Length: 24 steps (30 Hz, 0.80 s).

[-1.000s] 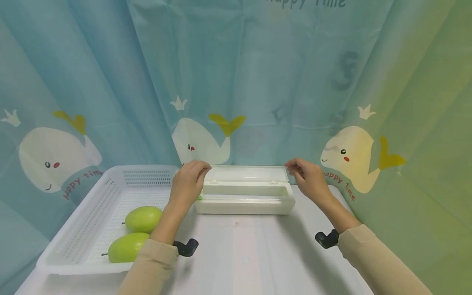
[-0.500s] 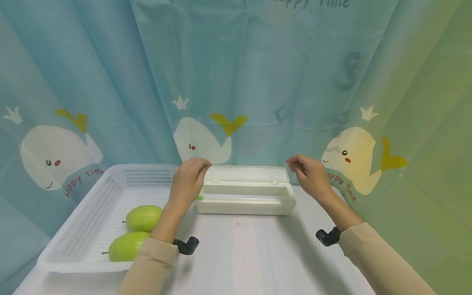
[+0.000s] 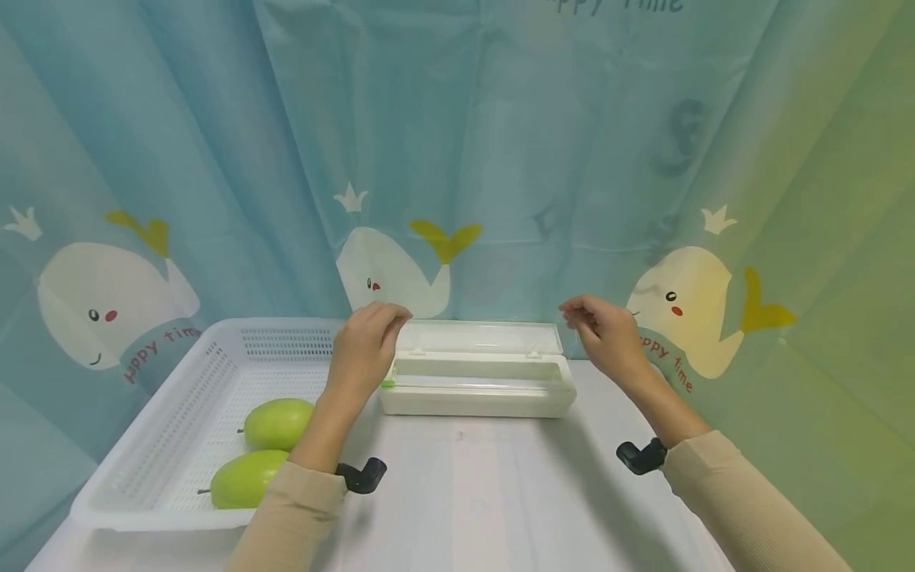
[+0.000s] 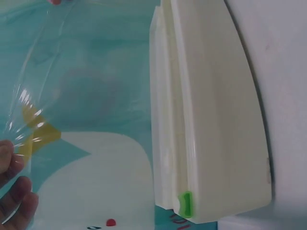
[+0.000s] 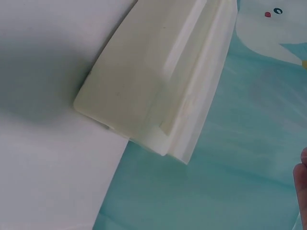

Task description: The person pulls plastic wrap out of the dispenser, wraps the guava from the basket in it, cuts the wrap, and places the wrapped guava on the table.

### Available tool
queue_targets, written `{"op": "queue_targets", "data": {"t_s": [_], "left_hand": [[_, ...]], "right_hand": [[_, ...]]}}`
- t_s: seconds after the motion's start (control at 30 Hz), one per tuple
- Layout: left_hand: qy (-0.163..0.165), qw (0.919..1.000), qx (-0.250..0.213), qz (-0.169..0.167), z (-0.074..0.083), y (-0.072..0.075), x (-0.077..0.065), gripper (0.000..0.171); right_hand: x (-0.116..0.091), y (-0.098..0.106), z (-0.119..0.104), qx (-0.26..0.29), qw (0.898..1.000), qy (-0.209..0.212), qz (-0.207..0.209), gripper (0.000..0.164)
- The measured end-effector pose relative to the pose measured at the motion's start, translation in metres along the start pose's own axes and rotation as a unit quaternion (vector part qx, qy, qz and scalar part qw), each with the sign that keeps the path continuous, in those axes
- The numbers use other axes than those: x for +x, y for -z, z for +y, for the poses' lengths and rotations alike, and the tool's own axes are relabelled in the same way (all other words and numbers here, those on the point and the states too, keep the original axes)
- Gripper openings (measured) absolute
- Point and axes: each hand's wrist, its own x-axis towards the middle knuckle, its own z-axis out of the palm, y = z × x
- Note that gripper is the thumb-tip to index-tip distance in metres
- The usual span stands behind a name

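Clear cling film (image 4: pixel 24 98) stretches between my hands; its creases gather at my left fingertips in the left wrist view. My left hand (image 3: pixel 363 345) pinches one end above the left side of a white cling film dispenser (image 3: pixel 475 402). Opposite it, my right hand (image 3: pixel 608 334) pinches the other end, above and just beyond the dispenser's right side. The dispenser sits on the table with its lid (image 3: pixel 479 338) tipped back. A green slide cutter (image 4: pixel 185 204) is at its left end. Only a few right fingers (image 5: pixel 301 191) show in the right wrist view.
To the left stands a white plastic basket (image 3: pixel 167 520) holding two green mangoes, one mango (image 3: pixel 279 423) behind the other mango (image 3: pixel 246 479). My left forearm passes over its right side. A blue curtain (image 3: pixel 515 159) with whale prints hangs right behind the dispenser.
My right hand has moved a little up and to the right, away from the lid's corner. My left hand has risen slightly. The dispenser and mangoes stay put.
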Motion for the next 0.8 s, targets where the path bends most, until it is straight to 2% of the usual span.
{"op": "queue_targets", "data": {"t_s": [0.33, 0.8], "left_hand": [[-0.002, 1.0, 0.005, -0.002, 0.003, 0.006, 0.001, 0.008], [-0.029, 0.9993, 0.007, 0.023, 0.007, 0.014, 0.003, 0.008]], "right_hand": [[0.002, 0.002, -0.004, 0.0, 1.0, 0.008, 0.01, 0.015], [0.009, 0.011, -0.009, -0.002, 0.999, 0.035, 0.024, 0.021]]}}
